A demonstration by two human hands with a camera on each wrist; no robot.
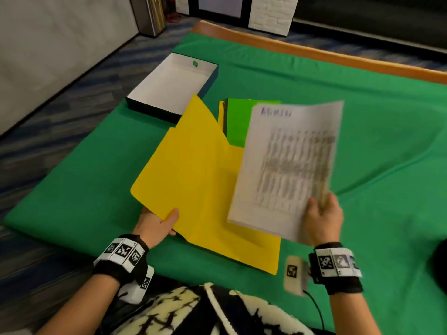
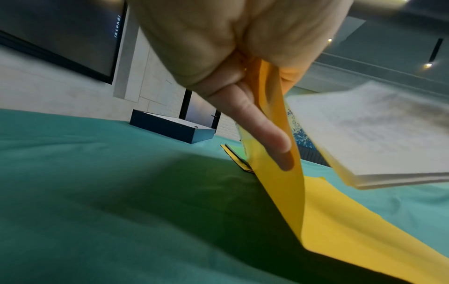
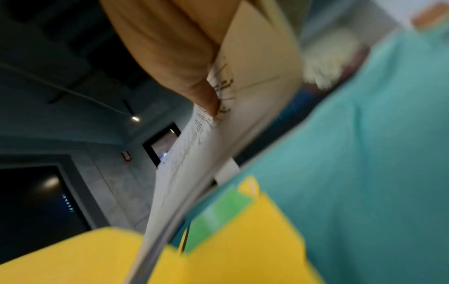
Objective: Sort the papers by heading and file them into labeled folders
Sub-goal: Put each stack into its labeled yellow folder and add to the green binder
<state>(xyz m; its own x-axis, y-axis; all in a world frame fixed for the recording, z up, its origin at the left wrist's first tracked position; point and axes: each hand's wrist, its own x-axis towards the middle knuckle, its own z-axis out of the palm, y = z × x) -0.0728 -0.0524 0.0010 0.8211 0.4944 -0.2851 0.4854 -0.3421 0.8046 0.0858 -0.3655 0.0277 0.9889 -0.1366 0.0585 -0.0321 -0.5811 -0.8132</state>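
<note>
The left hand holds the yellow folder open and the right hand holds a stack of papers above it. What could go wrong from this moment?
1. The right hand pinches the stack of papers by one lower corner only, so sheets may fan out or slip.
2. The left hand holds the yellow folder cover by its edge; released early, it may fall shut on the papers.
3. The heading is blurred, so this may be the wrong folder.

papers [image 1: 287, 165] — blurred purple heading, unreadable
</note>
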